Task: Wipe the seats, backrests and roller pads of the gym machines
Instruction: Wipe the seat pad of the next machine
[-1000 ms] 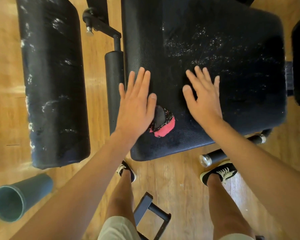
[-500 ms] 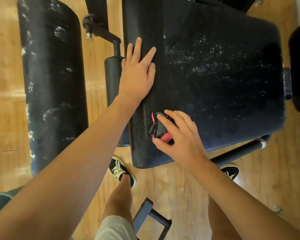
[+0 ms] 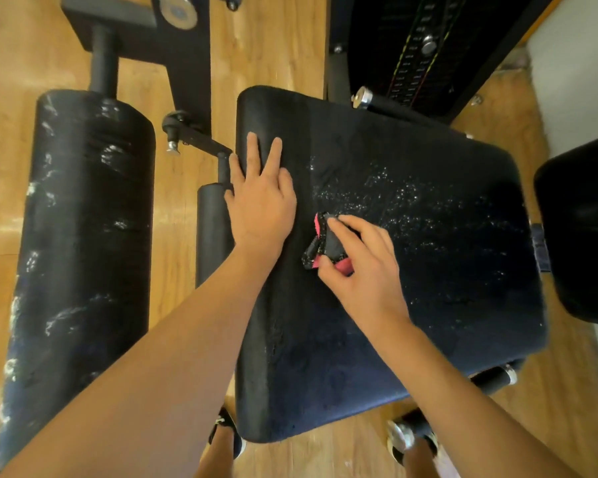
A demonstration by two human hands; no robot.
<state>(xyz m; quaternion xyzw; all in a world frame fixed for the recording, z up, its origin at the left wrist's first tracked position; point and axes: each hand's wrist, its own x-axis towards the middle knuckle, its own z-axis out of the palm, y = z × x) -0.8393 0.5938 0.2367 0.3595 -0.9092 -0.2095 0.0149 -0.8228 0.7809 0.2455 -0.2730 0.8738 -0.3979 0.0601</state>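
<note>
A wide black padded seat (image 3: 428, 270) fills the middle of the view, with white specks across its upper half. My right hand (image 3: 363, 270) pinches a small black and pink cloth (image 3: 325, 244) against the seat, left of centre. My left hand (image 3: 261, 198) lies flat with straight fingers on the seat's left edge, just left of the cloth. A long black roller pad (image 3: 80, 236) with white smears stands to the left, and a thinner black roller (image 3: 213, 232) sits between it and the seat.
The wooden floor (image 3: 283, 46) surrounds the machine. A black frame and pivot arm (image 3: 187, 81) stand at the top left, a weight stack (image 3: 415, 46) at the top right, another black pad (image 3: 580, 229) at the right edge. My shoes (image 3: 408, 439) are below the seat.
My right hand has picked up the cloth and moved it up onto the seat's middle. My left hand stays flat on the left edge. The view has shifted upward, showing more of the frame.
</note>
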